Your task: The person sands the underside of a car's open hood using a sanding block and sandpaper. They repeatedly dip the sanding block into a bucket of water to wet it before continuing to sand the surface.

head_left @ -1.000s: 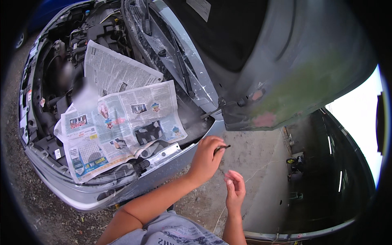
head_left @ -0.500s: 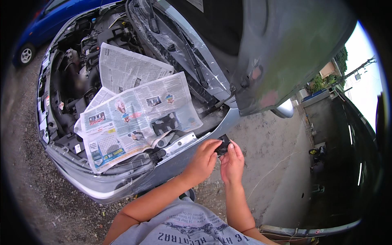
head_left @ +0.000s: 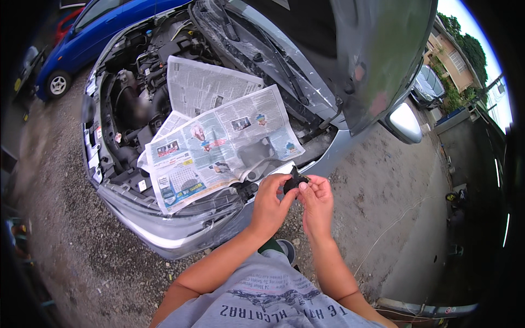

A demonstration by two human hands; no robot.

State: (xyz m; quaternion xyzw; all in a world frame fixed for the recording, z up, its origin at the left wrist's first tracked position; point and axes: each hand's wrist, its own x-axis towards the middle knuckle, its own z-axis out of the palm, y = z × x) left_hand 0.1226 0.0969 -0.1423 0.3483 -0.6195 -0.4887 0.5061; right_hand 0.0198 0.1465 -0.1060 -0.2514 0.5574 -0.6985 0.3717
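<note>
Between both hands, just outside the near fender, is a small black part point(head_left: 294, 180), perhaps plastic; its exact kind cannot be made out. My left hand point(head_left: 269, 201) pinches it from the left, with the thumb and fingers closed about its edge. From the other side my right hand point(head_left: 317, 203) grips it with thumb and fingertips. Spread newspaper sheets point(head_left: 188, 147) lie creased over the engine bay point(head_left: 127, 117) of a silver-grey car, just beyond my left hand. They hide part of the engine and reach to the fender point(head_left: 331, 156).
The raised hood point(head_left: 377, 60) stands at upper right, with a side mirror point(head_left: 404, 123) below it. A blue car point(head_left: 123, 24) is parked beyond the front. Gravel ground point(head_left: 131, 251) surrounds the bumper; a thin cord point(head_left: 377, 243) crosses the ground at right.
The view has swung, so the car and newspaper sit further right. Both hands still hold the black part, which has been turned and now shows a narrow upright piece.
</note>
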